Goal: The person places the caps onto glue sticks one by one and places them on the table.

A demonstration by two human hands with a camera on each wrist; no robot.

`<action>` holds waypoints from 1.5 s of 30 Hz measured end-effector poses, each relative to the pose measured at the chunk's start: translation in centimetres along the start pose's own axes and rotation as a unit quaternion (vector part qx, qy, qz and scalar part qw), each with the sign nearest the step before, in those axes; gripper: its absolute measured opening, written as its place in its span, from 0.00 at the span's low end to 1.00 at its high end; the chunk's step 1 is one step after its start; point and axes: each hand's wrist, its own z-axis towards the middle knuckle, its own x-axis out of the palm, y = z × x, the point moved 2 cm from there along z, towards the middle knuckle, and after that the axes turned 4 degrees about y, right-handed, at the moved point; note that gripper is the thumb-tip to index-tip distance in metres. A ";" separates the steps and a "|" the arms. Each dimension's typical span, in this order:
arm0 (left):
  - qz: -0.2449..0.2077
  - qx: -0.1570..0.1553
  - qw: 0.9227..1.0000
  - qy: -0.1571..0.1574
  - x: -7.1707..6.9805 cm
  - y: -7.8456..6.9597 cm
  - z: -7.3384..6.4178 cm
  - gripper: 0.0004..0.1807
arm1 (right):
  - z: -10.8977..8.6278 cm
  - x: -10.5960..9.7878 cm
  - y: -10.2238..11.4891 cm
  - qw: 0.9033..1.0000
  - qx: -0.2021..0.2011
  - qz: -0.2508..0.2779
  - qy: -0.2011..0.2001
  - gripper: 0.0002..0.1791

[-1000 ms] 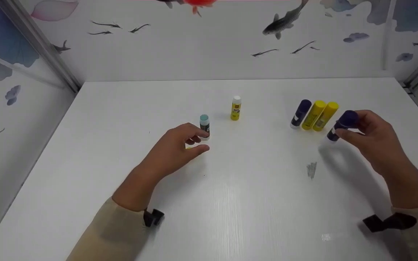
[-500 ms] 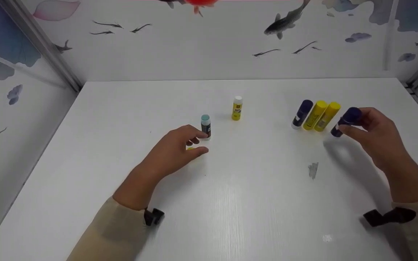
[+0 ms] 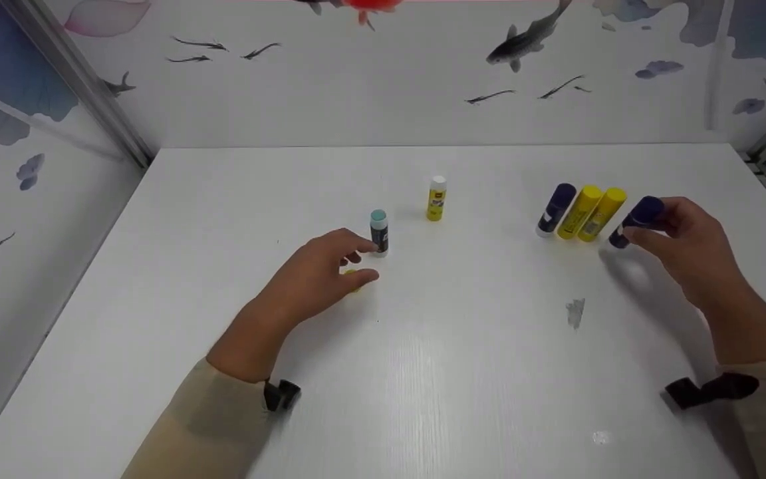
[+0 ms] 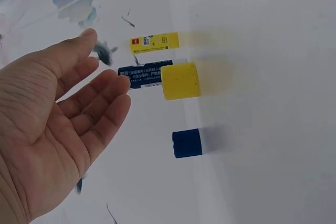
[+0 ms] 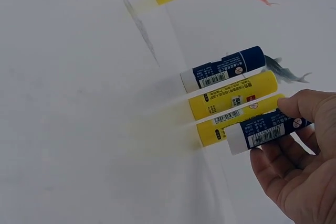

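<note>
My right hand (image 3: 695,253) pinches a dark blue glue stick (image 5: 270,131) with a white end between thumb and fingers, holding it tilted. Just left of it stands a row: two yellow glue sticks (image 3: 602,214) (image 3: 579,213) and a dark blue one (image 3: 556,209). My left hand (image 3: 316,273) is relaxed and holds nothing, its fingers beside a teal-topped glue stick (image 3: 379,233). In the left wrist view a yellow cap (image 4: 181,81) and a dark blue cap (image 4: 187,143) stand past the fingers. In the head view the hand mostly covers the yellow cap and hides the blue one.
A small yellow glue stick with a white cap (image 3: 436,199) stands farther back on the white table (image 3: 463,372). A grey smudge (image 3: 575,313) marks the tabletop. Printed panels (image 3: 383,93) enclose the back and sides.
My right hand has moved the held glue stick slightly back, beside the row, and its white end has gone out of sight in the head view. The left hand has barely moved.
</note>
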 end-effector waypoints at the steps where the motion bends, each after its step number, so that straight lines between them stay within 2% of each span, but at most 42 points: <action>1: 0.002 -0.001 1.000 0.002 0.0 0.0 0.0 0.22 | 0.1 0.0 -0.1 1.000 0.001 0.001 0.000 0.21; 9: 0.018 -0.030 0.999 0.018 0.0 0.3 0.2 0.24 | 0.7 0.0 -0.6 1.000 -0.007 -0.006 -0.003 0.23; 14: 0.028 -0.036 0.999 0.023 0.0 0.4 0.2 0.24 | 0.9 -0.1 -0.6 1.000 -0.012 0.003 -0.003 0.22; 21: 0.023 -0.052 0.998 0.033 0.0 0.7 0.2 0.25 | 1.4 -0.2 -0.6 1.000 -0.013 0.015 -0.008 0.20; 30: 0.027 -0.052 0.997 0.051 0.1 1.4 0.5 0.25 | 1.8 -0.2 -1.1 0.999 -0.002 0.033 0.004 0.21; 38: 0.037 -0.049 0.996 0.065 0.1 1.8 0.5 0.26 | 2.0 0.1 -1.2 0.999 -0.012 0.047 0.010 0.21; 45: 0.042 -0.070 0.994 0.077 0.2 1.8 0.4 0.26 | 2.2 0.2 -1.2 0.999 -0.013 0.044 0.012 0.21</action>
